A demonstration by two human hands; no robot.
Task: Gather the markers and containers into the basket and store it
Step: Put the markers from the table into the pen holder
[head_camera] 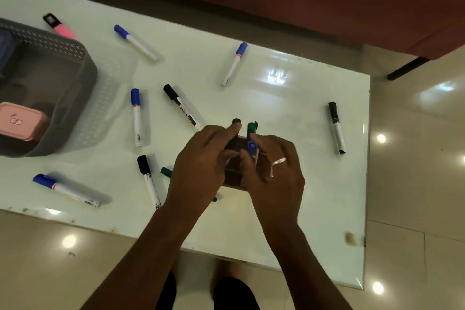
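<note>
Spanning frame, white glass table. Grey perforated basket at left edge, pink container inside, label unreadable. Left hand and right hand both grasp small, possibly clear box mid-table, green cap poking out. Loose markers scattered around; print blurred.

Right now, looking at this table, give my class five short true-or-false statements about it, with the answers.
1. The left hand and the right hand both hold a small clear container with markers in it. True.
2. The grey basket stands at the person's right. False: it stands at the left.
3. A pink box lies inside the basket. True.
4. The pink highlighter lies in the basket. False: it lies on the table beyond it.
5. Nothing blue-capped remains outside. False: several blue-capped markers lie loose.
</note>
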